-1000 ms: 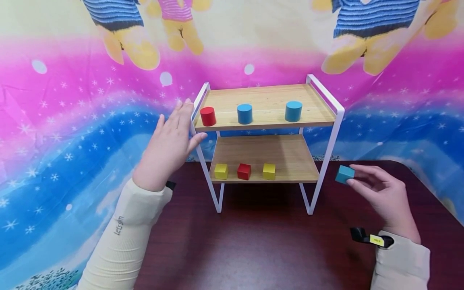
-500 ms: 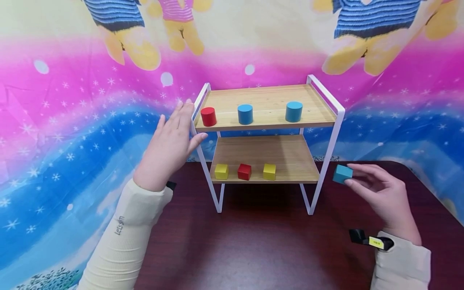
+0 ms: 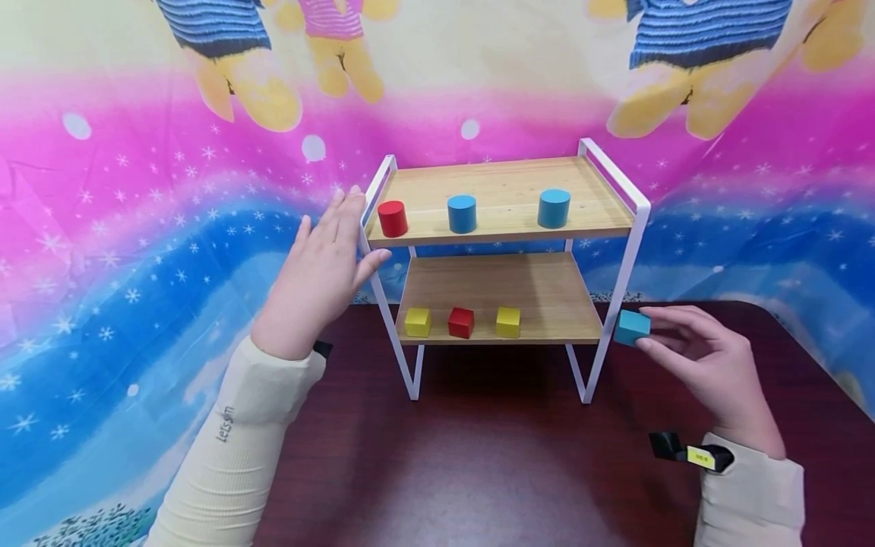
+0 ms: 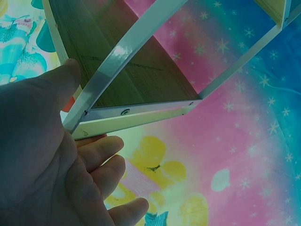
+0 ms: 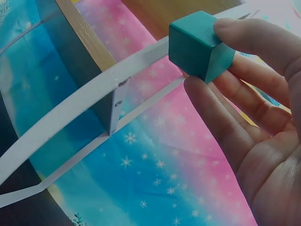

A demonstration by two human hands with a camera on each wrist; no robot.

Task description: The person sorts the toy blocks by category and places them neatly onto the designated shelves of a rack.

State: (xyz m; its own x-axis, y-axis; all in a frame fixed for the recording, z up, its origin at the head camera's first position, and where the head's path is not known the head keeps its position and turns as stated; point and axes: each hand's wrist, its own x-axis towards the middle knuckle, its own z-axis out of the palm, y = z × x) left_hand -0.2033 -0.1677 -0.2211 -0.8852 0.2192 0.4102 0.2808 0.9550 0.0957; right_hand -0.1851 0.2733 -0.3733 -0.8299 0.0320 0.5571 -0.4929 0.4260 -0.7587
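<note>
In the head view my right hand [image 3: 718, 368] pinches a teal cube [image 3: 632, 327] between thumb and fingertips, just right of the shelf's right front leg. The right wrist view shows the same cube [image 5: 200, 44] held clear of any surface. My left hand [image 3: 311, 277], fingers extended, lies at the left side of the two-tier shelf [image 3: 492, 182], by its white frame [image 4: 124, 52]. On the top board stand a red cylinder [image 3: 393, 219], a blue cylinder [image 3: 462, 214] and a teal-blue cylinder [image 3: 554, 209]. A yellow cube [image 3: 418, 323], a red cube [image 3: 461, 323] and another yellow cube [image 3: 508, 323] line the lower board.
The shelf's white right leg [image 3: 615, 289] rises between the right hand and the lower board. Under the shelf lies a dark reddish table [image 3: 472, 471]. A colourful printed cloth [image 3: 171, 190] hangs behind.
My right hand has moved left with the teal cube, bringing it close to the shelf's right leg. The left hand and the blocks on the shelf have stayed put.
</note>
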